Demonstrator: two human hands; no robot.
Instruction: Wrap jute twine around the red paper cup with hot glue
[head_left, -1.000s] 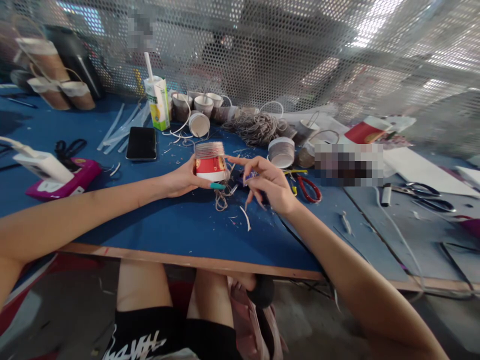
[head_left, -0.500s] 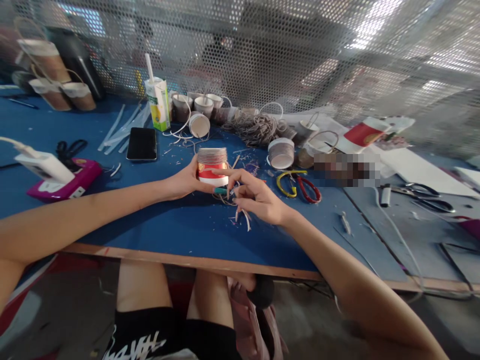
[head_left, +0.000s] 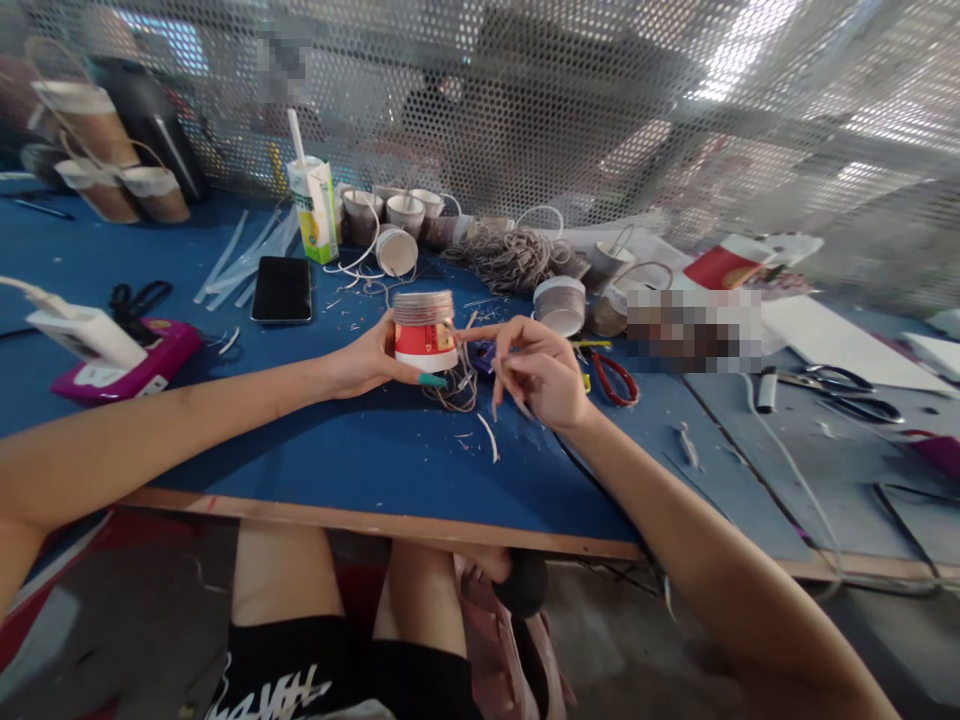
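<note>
A small cup (head_left: pixel 424 335), with grey cord wound round its upper part and a red label above a white band, is gripped from the left by my left hand (head_left: pixel 367 358). The thumb of that hand has a long teal nail and lies along the cup's lower side. Just right of the cup is my right hand (head_left: pixel 536 370), its index finger stretched toward the label and the other fingers curled. Whether those fingers pinch anything is too small to tell. Loose cord (head_left: pixel 454 395) lies on the blue table (head_left: pixel 360 460) below the cup.
Behind stand a drink carton (head_left: pixel 315 210), several small cups and a heap of grey cord (head_left: pixel 517 258). A phone (head_left: pixel 282 290) and a purple power strip (head_left: pixel 161 355) lie left. To the right are red-handled pliers (head_left: pixel 615 380) and scissors (head_left: pixel 840 390).
My right hand has moved right, away from the cup's lower side, uncovering more of the label and the cord below. The cup stays in my left hand.
</note>
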